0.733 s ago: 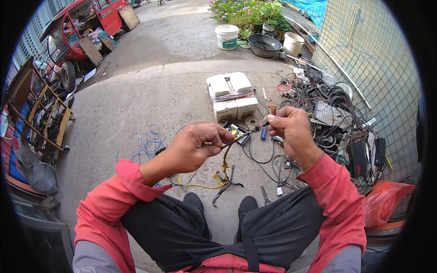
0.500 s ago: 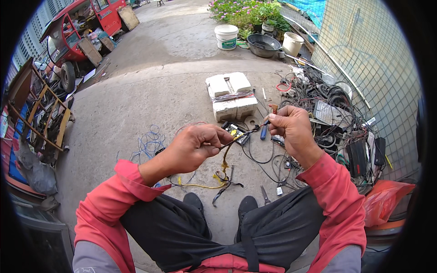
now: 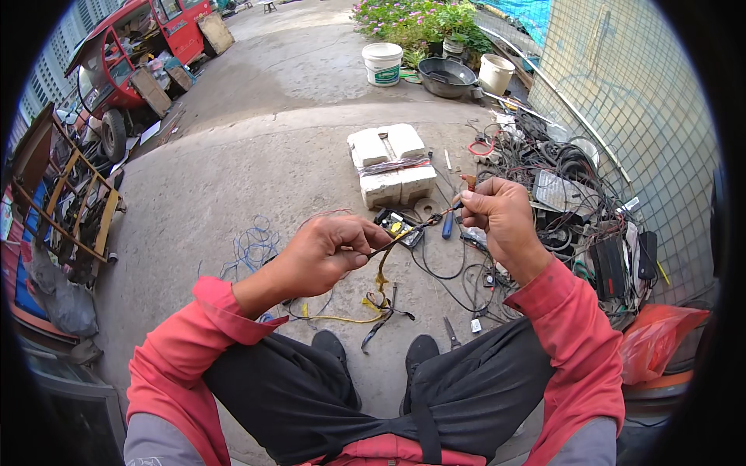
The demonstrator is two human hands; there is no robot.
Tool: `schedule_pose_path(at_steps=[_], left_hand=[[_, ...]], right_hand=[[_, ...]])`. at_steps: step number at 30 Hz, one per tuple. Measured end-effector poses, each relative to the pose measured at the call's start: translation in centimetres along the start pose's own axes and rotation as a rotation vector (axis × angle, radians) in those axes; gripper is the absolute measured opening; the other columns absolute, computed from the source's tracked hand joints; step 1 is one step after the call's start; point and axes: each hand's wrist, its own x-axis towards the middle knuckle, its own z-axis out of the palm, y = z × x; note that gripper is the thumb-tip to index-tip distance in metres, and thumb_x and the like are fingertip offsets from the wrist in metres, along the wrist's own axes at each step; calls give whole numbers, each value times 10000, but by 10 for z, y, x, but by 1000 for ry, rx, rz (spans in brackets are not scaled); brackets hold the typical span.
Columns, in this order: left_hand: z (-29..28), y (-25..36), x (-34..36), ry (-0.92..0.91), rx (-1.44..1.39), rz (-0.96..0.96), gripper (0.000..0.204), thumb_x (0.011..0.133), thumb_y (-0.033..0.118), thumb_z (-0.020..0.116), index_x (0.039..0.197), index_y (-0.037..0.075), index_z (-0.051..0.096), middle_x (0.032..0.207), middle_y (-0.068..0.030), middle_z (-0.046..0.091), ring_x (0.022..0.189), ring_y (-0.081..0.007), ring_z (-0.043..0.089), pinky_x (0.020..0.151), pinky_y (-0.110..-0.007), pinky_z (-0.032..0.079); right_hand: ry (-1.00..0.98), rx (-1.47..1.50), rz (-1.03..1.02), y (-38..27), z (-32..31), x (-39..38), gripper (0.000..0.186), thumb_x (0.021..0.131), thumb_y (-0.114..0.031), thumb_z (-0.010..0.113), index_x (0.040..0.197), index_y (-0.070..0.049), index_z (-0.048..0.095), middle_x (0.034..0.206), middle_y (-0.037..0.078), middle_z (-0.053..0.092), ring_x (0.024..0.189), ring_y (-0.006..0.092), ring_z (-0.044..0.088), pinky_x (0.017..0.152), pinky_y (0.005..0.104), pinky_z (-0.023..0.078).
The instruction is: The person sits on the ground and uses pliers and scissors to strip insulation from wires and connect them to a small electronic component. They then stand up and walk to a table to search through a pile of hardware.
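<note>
A dark, taped wire bundle (image 3: 420, 230) is stretched between my two hands above the ground. My left hand (image 3: 330, 247) is closed, pinching its near end between thumb and fingers. My right hand (image 3: 497, 217) is closed on its far end, and a reddish-brown tip (image 3: 468, 182) sticks up past the thumb; what that is I cannot make out. From the bundle a yellow-brown wire branch (image 3: 381, 278) hangs down, with frayed black tape ends below. Under the hands lie a blue-handled tool (image 3: 447, 225) and a small black-and-yellow part (image 3: 402, 226).
A white block (image 3: 392, 167) with wires across it stands ahead. Tangled cables (image 3: 559, 175) pile up along the mesh fence (image 3: 645, 116) at right. Blue wire (image 3: 255, 247) lies at left, scissors (image 3: 451, 332) near my shoes, a red bag (image 3: 660, 342) at lower right. Buckets (image 3: 382, 65) stand farther off.
The hands keep their hold on the wire bundle, with hardly any movement. The background has shifted slightly left and the right hand shows slightly farther right.
</note>
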Motion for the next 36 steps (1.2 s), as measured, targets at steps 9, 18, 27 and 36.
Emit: schedule_pose_path(at_steps=[9,18,27,36], left_hand=[[1,2,-2,10,-18,-1,125,824,-121,620,787,-13,567,1172,-158,680,1043,-199,640,884,-335,508],[2,-1,-3,39,-19,38,109,792,-133,620,786,-29,589,1135,-146,705,990,-203,672,809,-326,536],[0,-2,-3,-1,-18,-23,114,839,-116,623,812,-11,590,1187,-160,666,1060,-201,633,898,-335,511],[3,-8,-4,-6,7,-148,328,876,27,713,1194,13,634,1255,-133,643,1162,-211,612,1021,-371,468]], right_hand=[[20,10,-11,0,-3,1,110,854,-15,734,849,7,627,781,95,682,632,134,661,563,257,562],[31,-12,-13,-1,-7,3,69,888,-19,699,856,0,641,794,80,680,639,131,662,555,245,556],[53,-33,-11,-1,-11,5,66,893,-20,692,862,-3,636,817,93,695,650,132,667,564,242,561],[-22,-11,-31,-8,-6,-2,85,905,-45,691,908,23,640,891,126,720,690,122,670,618,258,577]])
